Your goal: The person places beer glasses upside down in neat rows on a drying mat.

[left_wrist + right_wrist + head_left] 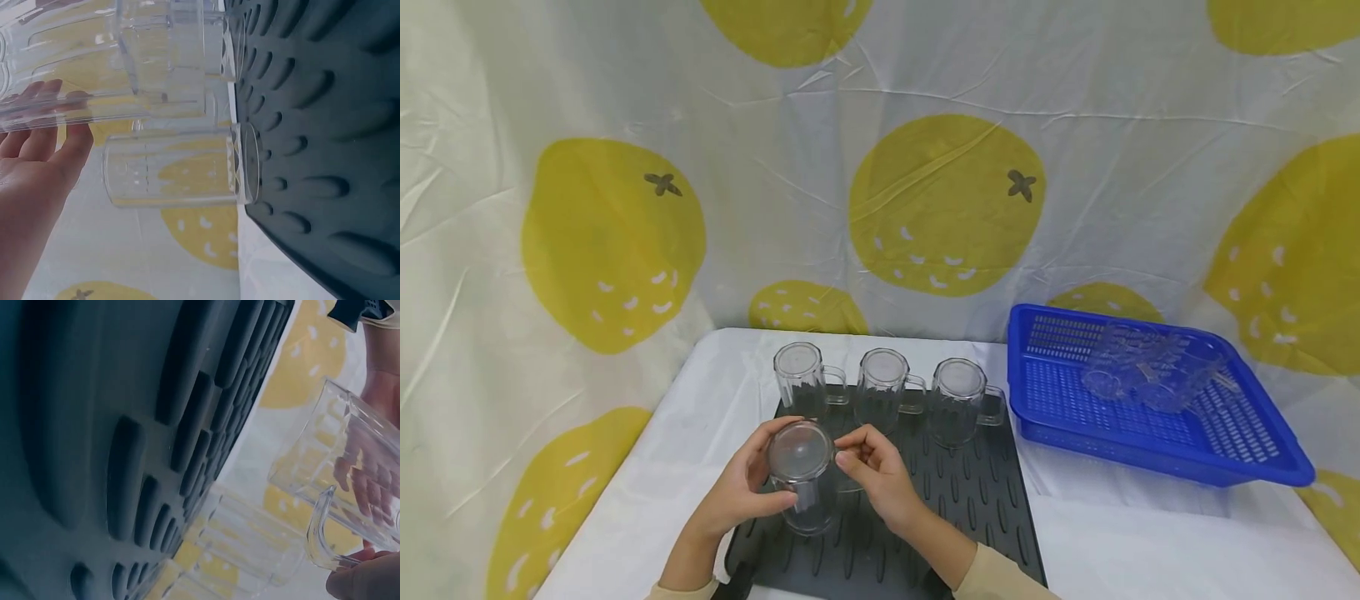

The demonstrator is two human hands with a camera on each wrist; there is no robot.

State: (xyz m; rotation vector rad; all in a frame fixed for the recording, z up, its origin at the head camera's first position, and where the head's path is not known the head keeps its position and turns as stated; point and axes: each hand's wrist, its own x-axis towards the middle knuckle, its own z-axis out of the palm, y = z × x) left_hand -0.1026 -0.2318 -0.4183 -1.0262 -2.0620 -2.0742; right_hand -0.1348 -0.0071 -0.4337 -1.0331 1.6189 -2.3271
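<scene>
A clear glass mug [808, 500] hangs bottom-up over the front part of a black ridged mat [880, 537]. My left hand [752, 483] holds it round the side, thumb toward me and fingers behind. At the mug's right, my right hand [880, 479] pinches the handle [319, 531] between thumb and finger. In the right wrist view the mug [350, 447] is tilted, its mouth edge off the mat. Three similar mugs stand bottom-up in a row along the mat's back: a left one [801, 383], a middle one [882, 392] and a right one [957, 404], handles to the right.
A blue perforated plastic basket [1157, 454] sits at the right of the table, with clear glass mugs [1165, 383] lying in its back right part. White cloth [1105, 533] covers the table. Behind hangs a pale curtain [775, 208] printed with yellow fruit.
</scene>
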